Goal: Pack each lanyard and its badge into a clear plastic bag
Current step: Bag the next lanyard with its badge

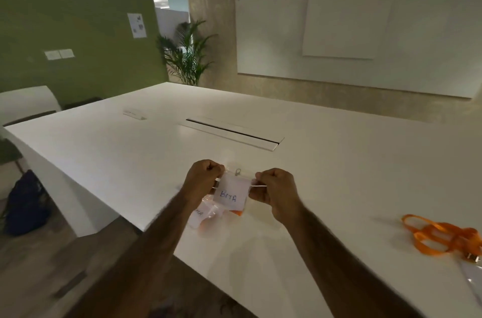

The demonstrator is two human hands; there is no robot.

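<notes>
The left hand pinched the clear plastic bag at its 9 o'clock edge, the right hand at 3 o'clock, above the tabletop. The badge inside read "BETA". An orange lanyard lay at 4 o'clock.

Orange lanyard, white table, white badge w/ blue lettering, green wall.

The orange ribbon lanyard and its clear plastic badge sleeve run off the right edge. The left forearm hides part of a blurred bagged white card.
</notes>
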